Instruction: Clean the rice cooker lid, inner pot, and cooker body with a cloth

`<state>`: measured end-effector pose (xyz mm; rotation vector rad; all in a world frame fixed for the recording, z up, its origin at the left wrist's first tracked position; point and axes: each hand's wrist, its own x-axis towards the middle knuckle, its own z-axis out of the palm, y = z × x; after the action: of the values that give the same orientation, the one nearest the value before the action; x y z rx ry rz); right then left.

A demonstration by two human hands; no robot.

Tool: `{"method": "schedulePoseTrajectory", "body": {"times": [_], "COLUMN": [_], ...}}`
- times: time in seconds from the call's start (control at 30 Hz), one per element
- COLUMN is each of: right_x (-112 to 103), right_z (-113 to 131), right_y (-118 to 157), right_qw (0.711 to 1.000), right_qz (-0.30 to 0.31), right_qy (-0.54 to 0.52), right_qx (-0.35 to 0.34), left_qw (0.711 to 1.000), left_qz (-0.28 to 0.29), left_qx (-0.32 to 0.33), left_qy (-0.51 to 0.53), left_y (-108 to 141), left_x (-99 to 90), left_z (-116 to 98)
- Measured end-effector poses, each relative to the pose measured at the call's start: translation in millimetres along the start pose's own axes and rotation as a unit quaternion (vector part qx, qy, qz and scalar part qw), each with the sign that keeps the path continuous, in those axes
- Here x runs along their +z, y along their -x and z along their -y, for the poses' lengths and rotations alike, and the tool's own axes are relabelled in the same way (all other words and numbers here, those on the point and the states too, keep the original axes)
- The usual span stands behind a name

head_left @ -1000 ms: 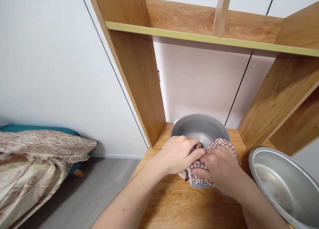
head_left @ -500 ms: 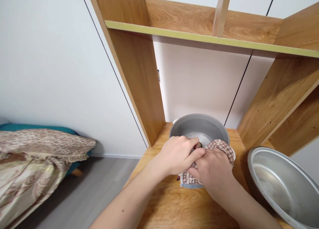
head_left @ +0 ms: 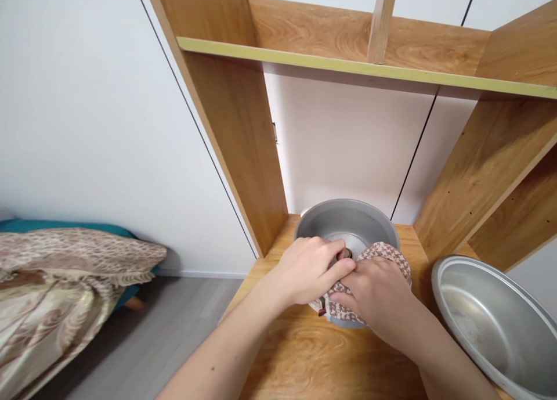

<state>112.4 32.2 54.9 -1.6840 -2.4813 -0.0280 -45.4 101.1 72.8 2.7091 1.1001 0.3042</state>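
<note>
A round grey pot (head_left: 348, 214) with a small round metal piece at the centre of its floor, like a rice cooker's body, stands on the wooden shelf. My left hand (head_left: 311, 269) is curled over its near left rim, its fingertips mostly hidden inside. Just to the right, my right hand (head_left: 376, 292) is closed on a brown-and-white houndstooth cloth (head_left: 387, 252), which drapes over the near right rim and hangs down the front. The left thumb touches the right hand.
To the right, a wide silver metal bowl (head_left: 487, 319) rests on the wood. Upright wooden panels (head_left: 235, 133) flank the pot, with a yellow-edged shelf (head_left: 317, 63) above. At left, a patterned fringed cover (head_left: 65, 272) lies over teal furniture.
My right hand has shifted the cloth slightly rightward, and its hanging lower edge has moved right. My left hand stays nearly in place on the rim.
</note>
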Motion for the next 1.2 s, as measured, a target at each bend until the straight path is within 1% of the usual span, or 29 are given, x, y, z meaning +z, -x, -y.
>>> {"method": "schedulePoseTrajectory", "body": {"times": [0.17, 0.3, 0.47, 0.6, 0.67, 0.77, 0.93, 1.0, 1.1, 1.2], "right_x": [12.5, 17.1, 14.5, 4.4, 0.4, 1.3, 15.9, 19.7, 18.6, 11.8], "right_z": [7.0, 8.4, 0.8, -8.2, -10.7, -10.1, 0.2, 5.0, 9.1, 7.2], "right_y": [-4.7, -7.4, -4.6, 1.2, 3.0, 2.5, -4.1, -6.4, -8.1, -7.2], "right_qw": [0.998, 0.997, 0.999, 1.0, 1.0, 1.0, 0.998, 0.997, 0.997, 0.999], "right_qz": [-0.048, -0.066, -0.049, -0.007, 0.0, -0.01, -0.059, -0.068, -0.062, -0.035], "right_qy": [0.031, 0.035, 0.016, 0.01, 0.007, 0.012, 0.034, 0.039, 0.036, 0.021], "right_qx": [0.019, 0.019, -0.004, -0.007, -0.009, -0.004, 0.012, 0.016, 0.026, 0.021], "left_qw": [1.0, 1.0, 0.999, 1.0, 1.0, 1.0, 1.0, 1.0, 1.0, 1.0], "left_qz": [-0.001, -0.017, -0.018, 0.002, 0.006, 0.0, -0.007, -0.007, 0.0, 0.007], "left_qx": [0.013, 0.025, 0.036, 0.021, 0.014, 0.011, 0.005, 0.004, 0.001, -0.003], "left_qy": [-0.017, -0.01, -0.011, -0.004, -0.001, -0.008, -0.017, -0.018, -0.018, -0.015], "left_y": [0.1, 1.0, 1.4, 1.7, 1.7, 1.3, 0.2, 0.0, 0.3, 0.8], "left_x": [0.4, 1.6, 0.9, -2.3, -2.9, -1.3, 2.5, 2.4, 1.5, 0.5], "left_z": [0.3, 2.5, 5.2, 5.1, 4.4, 3.0, 0.8, 0.1, -0.4, 0.0]}}
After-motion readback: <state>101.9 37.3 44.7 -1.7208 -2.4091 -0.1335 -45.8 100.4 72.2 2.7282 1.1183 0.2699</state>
